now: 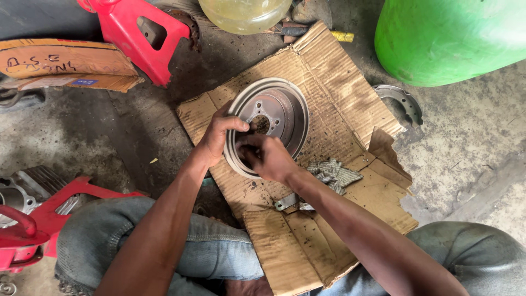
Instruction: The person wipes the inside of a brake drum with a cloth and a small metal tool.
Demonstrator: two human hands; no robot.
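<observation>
My left hand [219, 140] gripping the rim of the grey brake drum [276, 118] lying on torn cardboard [334, 93] on the floor, my right hand [268, 158] curling fingers inside it, what they are pinching hidden

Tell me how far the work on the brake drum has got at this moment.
Done: the brake drum lies open side up on the cardboard, off any wheel. In hand: the left hand steadies its rim while the right hand reaches inside toward the centre hub; what the fingers grip is hidden. Left: a grey pile of small parts and a brake shoe lie untouched.
</observation>
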